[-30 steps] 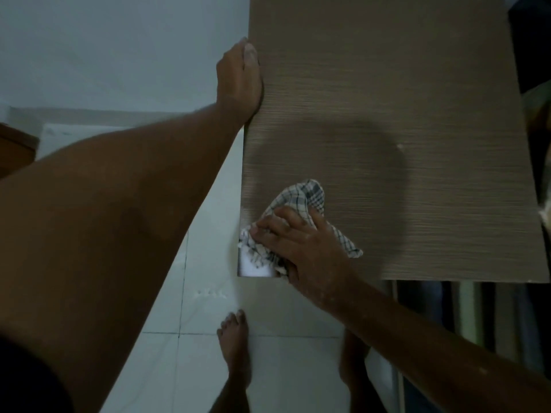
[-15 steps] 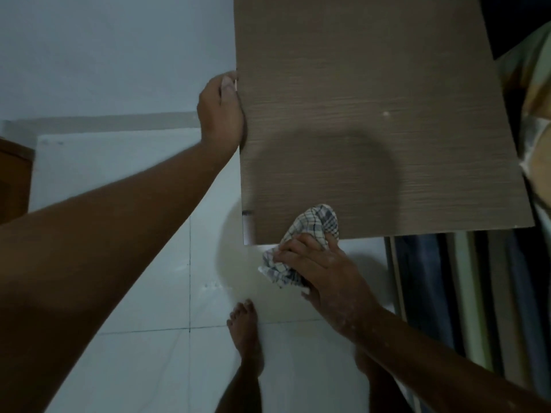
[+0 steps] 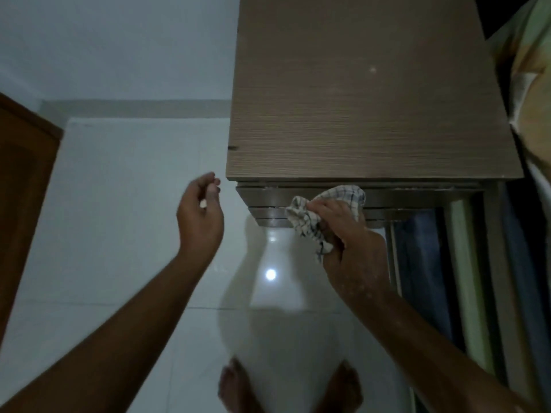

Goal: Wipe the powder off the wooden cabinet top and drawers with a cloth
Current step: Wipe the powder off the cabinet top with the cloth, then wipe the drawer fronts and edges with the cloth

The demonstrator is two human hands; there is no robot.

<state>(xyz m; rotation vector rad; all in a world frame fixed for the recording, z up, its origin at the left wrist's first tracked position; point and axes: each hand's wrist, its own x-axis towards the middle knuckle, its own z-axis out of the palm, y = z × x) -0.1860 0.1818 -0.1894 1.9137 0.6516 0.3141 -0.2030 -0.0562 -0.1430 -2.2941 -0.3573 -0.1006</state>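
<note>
The wooden cabinet top fills the upper middle, brown and grained, with one small pale speck on it. Below its front edge the drawer fronts show as stacked bands. My right hand grips a bunched checked cloth and presses it against the drawer fronts near their middle. My left hand hangs in the air left of the cabinet's front corner, fingers loosely curled, holding nothing and touching nothing.
White glossy floor tiles lie below, with my bare feet at the bottom. A brown wooden door or panel stands at the left. Striped and coloured fabric runs along the cabinet's right side.
My left hand has let go of the cabinet's left edge and dropped into the air. My right hand has carried the cloth off the top's front edge down onto the drawer fronts.
</note>
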